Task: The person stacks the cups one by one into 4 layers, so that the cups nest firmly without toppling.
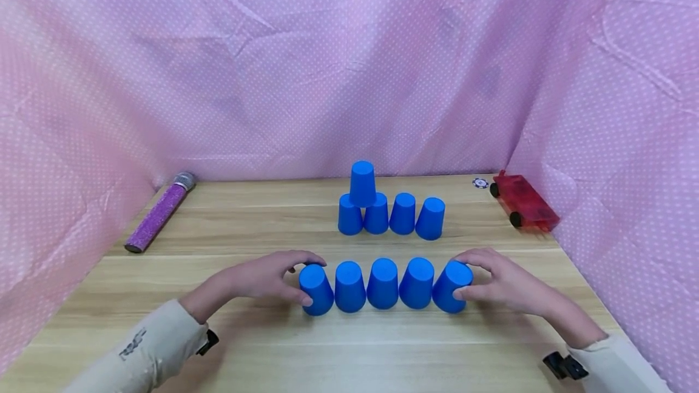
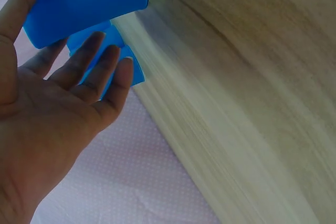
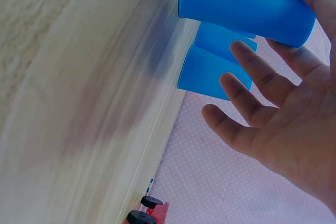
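Note:
Several upside-down blue cups stand in a front row on the table. My left hand [image 1: 267, 276] has thumb and index finger around the leftmost cup [image 1: 317, 290]; the left wrist view shows that cup [image 2: 86, 3] between thumb and index, other fingers spread. At the other end, my right hand [image 1: 505, 282] holds the rightmost cup [image 1: 451, 288] the same way, also seen as a cup [image 3: 247, 3] in the right wrist view. Behind them is a second row with a cup [image 1: 403, 214] and others; one cup [image 1: 363, 184] sits on top of the two leftmost.
A purple glittery microphone [image 1: 158, 216] lies at the left of the wooden table [image 1: 246, 211]. At the back right are a poker chip [image 1: 480, 183] and a red toy car [image 1: 525, 202]. Pink dotted cloth [image 1: 338, 65] surrounds the table's back and sides.

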`<state>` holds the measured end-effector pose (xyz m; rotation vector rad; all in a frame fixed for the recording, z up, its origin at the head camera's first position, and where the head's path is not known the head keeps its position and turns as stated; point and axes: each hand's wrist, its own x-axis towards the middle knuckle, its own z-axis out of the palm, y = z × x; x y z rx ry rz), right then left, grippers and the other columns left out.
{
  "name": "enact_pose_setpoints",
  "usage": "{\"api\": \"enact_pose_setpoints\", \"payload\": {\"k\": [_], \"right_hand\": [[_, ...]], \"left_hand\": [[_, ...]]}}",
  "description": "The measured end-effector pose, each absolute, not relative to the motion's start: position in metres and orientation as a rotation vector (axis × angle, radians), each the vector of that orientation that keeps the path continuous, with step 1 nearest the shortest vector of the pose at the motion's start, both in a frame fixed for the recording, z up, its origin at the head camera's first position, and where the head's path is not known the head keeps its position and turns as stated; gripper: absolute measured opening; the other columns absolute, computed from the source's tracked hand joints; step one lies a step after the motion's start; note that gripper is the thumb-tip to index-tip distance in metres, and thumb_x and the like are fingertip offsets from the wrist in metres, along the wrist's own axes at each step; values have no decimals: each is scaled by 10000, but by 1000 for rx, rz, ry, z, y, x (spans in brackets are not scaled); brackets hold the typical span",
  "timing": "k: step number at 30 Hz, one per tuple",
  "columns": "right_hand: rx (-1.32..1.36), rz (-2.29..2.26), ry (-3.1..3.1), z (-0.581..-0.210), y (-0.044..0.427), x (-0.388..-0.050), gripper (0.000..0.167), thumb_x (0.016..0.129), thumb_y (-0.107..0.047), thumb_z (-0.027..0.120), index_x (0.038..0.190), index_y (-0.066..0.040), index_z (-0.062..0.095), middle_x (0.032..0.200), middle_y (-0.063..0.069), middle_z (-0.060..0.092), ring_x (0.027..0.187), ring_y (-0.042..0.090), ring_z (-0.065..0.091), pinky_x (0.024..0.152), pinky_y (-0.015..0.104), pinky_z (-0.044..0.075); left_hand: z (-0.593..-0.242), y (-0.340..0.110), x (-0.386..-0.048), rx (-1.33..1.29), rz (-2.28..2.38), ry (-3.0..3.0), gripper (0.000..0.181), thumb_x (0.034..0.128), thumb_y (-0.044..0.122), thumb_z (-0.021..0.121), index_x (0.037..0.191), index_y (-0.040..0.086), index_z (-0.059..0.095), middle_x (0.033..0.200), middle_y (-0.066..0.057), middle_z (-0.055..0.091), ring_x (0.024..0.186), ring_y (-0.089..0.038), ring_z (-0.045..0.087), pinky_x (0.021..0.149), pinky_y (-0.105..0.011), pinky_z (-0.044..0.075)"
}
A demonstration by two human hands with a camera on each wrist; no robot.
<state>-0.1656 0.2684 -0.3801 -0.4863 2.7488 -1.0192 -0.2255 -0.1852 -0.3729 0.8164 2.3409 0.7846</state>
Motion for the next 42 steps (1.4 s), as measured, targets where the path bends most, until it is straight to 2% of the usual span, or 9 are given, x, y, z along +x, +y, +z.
{"api": "enact_pose_setpoints", "payload": {"k": [7, 15, 22, 28, 42], "right_hand": [[-465, -1025, 2746, -380, 268, -165, 567, 832, -448, 792, 1289, -151, 636, 1340, 142, 608, 1272, 426, 516, 971, 663, 470], [-462, -1031, 2743, -381, 267, -165, 547, 834, -445, 791, 1278, -162, 642, 1341, 139, 607, 1275, 425, 511, 973, 671, 462], [-477, -1036, 2748, -380, 267, -164, 536, 833, -445, 791, 1268, -166, 650, 1331, 129, 616, 1273, 422, 510, 976, 681, 450], [-473, -1038, 2741, -380, 267, -164, 545, 837, -444, 789, 1279, -159, 644, 1341, 138, 609, 1279, 430, 508, 976, 679, 455], [-512, -1011, 2772, -379, 267, -163, 549, 838, -451, 786, 1276, -151, 647, 1321, 129, 623, 1262, 423, 527, 967, 666, 471]], "left_hand": [[-375, -183, -226, 868, 826, 2345, 637, 868, 460, 757, 1421, 259, 513, 1445, 78, 534, 1385, -238, 467, 1063, -516, 468], [-376, -181, -227, 905, 879, 2315, 546, 889, 424, 747, 1367, 242, 555, 1385, 50, 581, 1318, -207, 510, 1045, -507, 474], [-376, -181, -226, 883, 867, 2336, 624, 879, 431, 756, 1408, 198, 519, 1407, 41, 559, 1350, -239, 487, 1055, -501, 471], [-380, -182, -224, 894, 872, 2343, 595, 902, 435, 730, 1395, 164, 535, 1374, 16, 595, 1284, -247, 540, 1031, -519, 482], [-390, -184, -222, 824, 993, 2376, 577, 852, 429, 787, 1355, 234, 584, 1350, 86, 604, 1266, -205, 536, 1012, -474, 473]]}}
